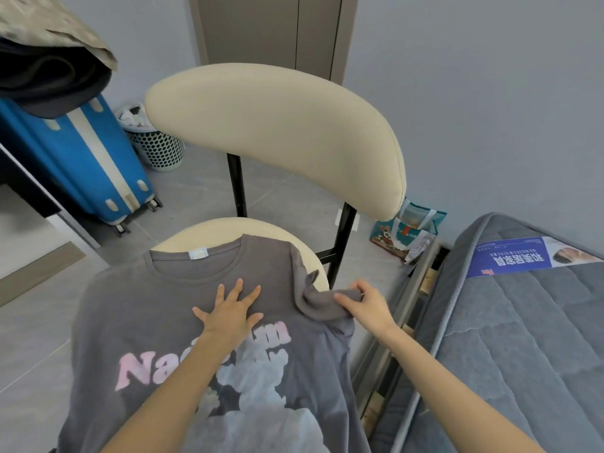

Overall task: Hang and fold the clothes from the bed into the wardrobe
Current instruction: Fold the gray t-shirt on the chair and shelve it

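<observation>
Folding this grey T-shirt [130, 305] will be a matter of managing limp, light jersey, so expect it to sag and slide wherever nothing supports it. It lies print side up over the cream chair seat [212, 228], collar toward the backrest [277, 125], with its sides and hem hanging past the seat edges. The mattress [523, 338] is just to your right.

Your left hand [230, 313] lies flat with fingers spread on the chest just below the neckline, pinning the cloth. Your right hand [367, 305] pinches the bunched end of the right sleeve [318, 304] between thumb and fingers, lifting it slightly off the shoulder.

The fabric looks thin and soft, with no stiffness to hold a crease; I judge it will need smoothing after each fold. The printed area may be a little tackier and stiffer than the bare knit. Good places to take hold are the sleeve cuff, the shoulder seam and the side hem, since seams carry tension without stretching the cloth. The seat is narrower than the shirt, so overhanging weight could drag it off to the floor if the pinning hand lifts.
</observation>
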A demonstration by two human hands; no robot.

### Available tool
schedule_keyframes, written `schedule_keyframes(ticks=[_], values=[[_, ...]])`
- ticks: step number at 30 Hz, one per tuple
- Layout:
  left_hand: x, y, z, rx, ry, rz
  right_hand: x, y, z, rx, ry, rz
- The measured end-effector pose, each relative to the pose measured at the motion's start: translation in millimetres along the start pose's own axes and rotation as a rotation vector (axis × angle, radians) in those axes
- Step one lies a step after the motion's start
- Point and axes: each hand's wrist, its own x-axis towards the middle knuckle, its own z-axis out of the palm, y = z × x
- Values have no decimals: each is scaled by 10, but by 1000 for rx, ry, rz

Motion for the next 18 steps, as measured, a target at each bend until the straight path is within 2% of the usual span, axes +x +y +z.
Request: schedule_keyframes(ticks=[2, 4, 7, 10, 15, 17, 18], values=[[-20, 31, -5, 5, 0, -10, -49, 75, -133, 96, 226, 28], [-46, 74, -16, 20, -1, -21, -81, 166, -262, 144, 337, 108], [-91, 133, -54, 26, -2, -23, -102, 283, -363, 259, 292, 221], [-160, 116, -45, -52, 7, 0, -125, 260, -408, 389, 350, 262], [-281, -33, 5, -189, 29, 57, -266, -137, -332, 346, 421, 67], [-341, -94, 2, -239, 67, 58, -382, -350, -161, 275, 319, -54], [-370, -129, -4, -252, 91, 56, -445, -455, -42, 265, 202, -112]])
